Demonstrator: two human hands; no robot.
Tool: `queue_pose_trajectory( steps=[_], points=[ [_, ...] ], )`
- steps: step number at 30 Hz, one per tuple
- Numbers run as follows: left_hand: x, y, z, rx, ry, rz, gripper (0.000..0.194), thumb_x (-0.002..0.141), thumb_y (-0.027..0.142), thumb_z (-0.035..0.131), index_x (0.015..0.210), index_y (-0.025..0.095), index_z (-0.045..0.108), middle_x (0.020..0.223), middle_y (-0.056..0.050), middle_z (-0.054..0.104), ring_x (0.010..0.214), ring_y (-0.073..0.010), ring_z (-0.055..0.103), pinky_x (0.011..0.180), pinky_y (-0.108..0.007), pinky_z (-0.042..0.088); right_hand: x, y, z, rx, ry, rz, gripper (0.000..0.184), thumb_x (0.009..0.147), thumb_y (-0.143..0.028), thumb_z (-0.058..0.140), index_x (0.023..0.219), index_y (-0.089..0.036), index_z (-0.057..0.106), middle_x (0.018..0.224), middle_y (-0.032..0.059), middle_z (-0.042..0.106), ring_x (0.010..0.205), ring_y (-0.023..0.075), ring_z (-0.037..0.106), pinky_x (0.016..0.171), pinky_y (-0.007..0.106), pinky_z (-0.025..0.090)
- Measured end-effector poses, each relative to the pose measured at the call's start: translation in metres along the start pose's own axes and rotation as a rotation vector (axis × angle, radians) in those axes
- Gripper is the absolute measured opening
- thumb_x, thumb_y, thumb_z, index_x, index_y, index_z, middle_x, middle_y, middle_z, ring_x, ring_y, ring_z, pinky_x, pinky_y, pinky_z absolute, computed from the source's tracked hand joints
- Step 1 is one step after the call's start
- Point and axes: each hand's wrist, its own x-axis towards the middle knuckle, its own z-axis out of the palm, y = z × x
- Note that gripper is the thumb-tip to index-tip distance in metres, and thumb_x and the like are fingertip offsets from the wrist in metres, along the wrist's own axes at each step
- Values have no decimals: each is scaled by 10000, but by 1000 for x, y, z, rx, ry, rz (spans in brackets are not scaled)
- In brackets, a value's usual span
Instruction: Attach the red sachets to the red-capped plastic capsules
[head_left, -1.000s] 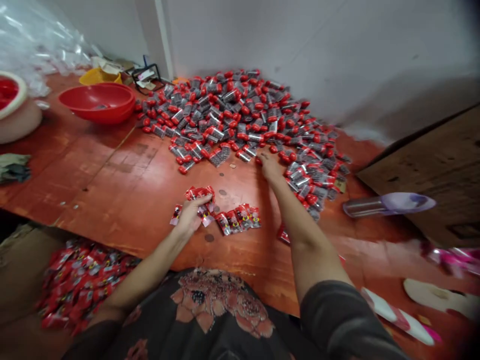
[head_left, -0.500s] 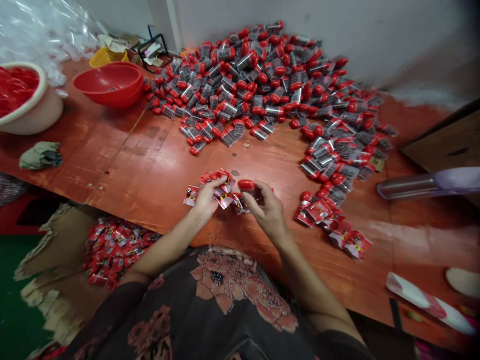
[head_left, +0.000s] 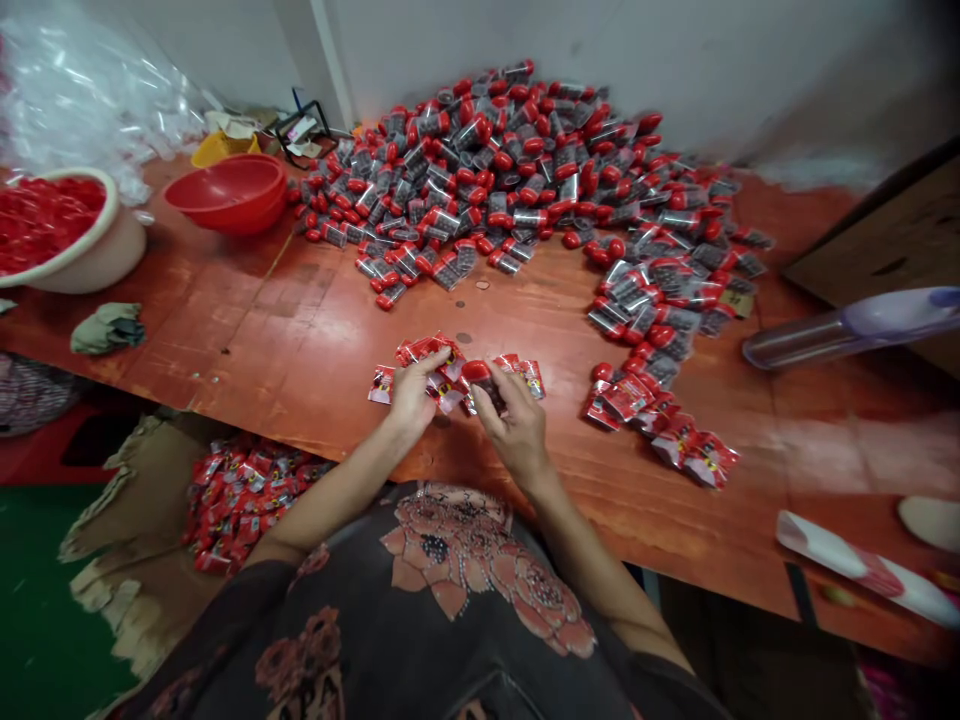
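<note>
A small plastic container point(head_left: 484, 385) with a glossy, rounded red cap and a dark, see-through body sits tilted in the right hand point(head_left: 519, 425) at the centre of the frame, cap toward the upper left. Just left of it, glossy red sachets point(head_left: 421, 349) with pale lower parts overlap in a loose fan under the thumb of the left hand point(head_left: 412, 398). More sachets lie on either side.

Single head-worn view, facing forward and down from above a flower-patterned shirt point(head_left: 450, 610), close over the orange-red bench point(head_left: 300, 340), wide, reaching the grey wall point(head_left: 675, 60) behind.
</note>
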Motion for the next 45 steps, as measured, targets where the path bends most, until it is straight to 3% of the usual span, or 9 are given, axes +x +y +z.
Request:
queue_pose_trajectory(
  steps=[7, 10, 13, 15, 22, 28, 33, 38, 45],
  points=[
    [-9, 1, -1, 1, -10, -41, 170, 594, 98, 806, 682, 138, 666, 663, -22, 706, 583, -123, 647, 658, -266, 533, -2, -1, 4, 126, -60, 144, 403, 930, -340, 550, 1326, -285, 601, 1110, 88, 676, 993, 233, 634, 891, 436, 523],
    [-13, 1, -2, 20, -28, -2, 200, 564, 111, 829, 658, 140, 654, 633, -4, 690, 546, -113, 625, 651, -265, 535, -1, -3, 1, 362, -171, 326, 398, 917, -397, 554, 1289, -279, 633, 934, 48, 695, 739, 167, 621, 670, 339, 548],
    [-18, 2, -4, 55, -81, 43, 215, 554, 131, 842, 646, 150, 648, 612, 15, 674, 521, -108, 605, 643, -269, 532, 2, -6, -4, 575, -305, 490, 449, 900, -459, 560, 1301, -268, 628, 675, -19, 611, 481, 102, 456, 428, 246, 417],
    [-20, 3, -5, 85, -125, 70, 214, 562, 152, 846, 672, 159, 663, 640, 15, 683, 546, -111, 617, 652, -270, 528, 4, -8, -7, 610, -321, 520, 469, 878, -467, 588, 1296, -263, 636, 631, -32, 586, 460, 95, 422, 404, 233, 379],
    [-19, 1, -15, 185, -203, 149, 292, 500, 170, 880, 714, 169, 680, 693, 10, 697, 612, -135, 645, 671, -280, 527, 11, -9, -14, 561, -392, 437, 422, 845, -396, 636, 1245, -270, 681, 857, 20, 723, 730, 166, 613, 597, 285, 511],
    [-23, 2, -12, 165, -128, 187, 260, 511, 143, 864, 655, 165, 649, 649, 28, 663, 563, -110, 613, 627, -260, 522, 13, -8, -19, 512, -426, 370, 405, 848, -359, 638, 1248, -308, 673, 990, 22, 730, 839, 172, 640, 714, 321, 528],
    [-25, 2, -12, 213, -164, 207, 279, 499, 166, 878, 672, 163, 658, 668, 18, 677, 580, -120, 617, 656, -276, 532, 14, -7, -21, 533, -476, 370, 391, 854, -355, 632, 1237, -292, 682, 972, 11, 742, 826, 169, 651, 721, 319, 528],
    [-25, -1, -14, 257, -177, 235, 247, 536, 180, 876, 687, 174, 681, 709, 2, 691, 632, -130, 637, 693, -287, 535, 13, 1, -20, 527, -483, 311, 365, 842, -351, 653, 1205, -342, 694, 1102, -1, 733, 966, 180, 665, 892, 372, 512],
    [-30, -1, -13, 225, -139, 154, 251, 533, 100, 864, 692, 189, 690, 733, 11, 699, 663, -121, 644, 676, -263, 525, 11, 9, -19, 445, -449, 297, 398, 817, -354, 683, 1215, -331, 688, 1066, 11, 741, 951, 193, 670, 896, 410, 525]
  ],
)
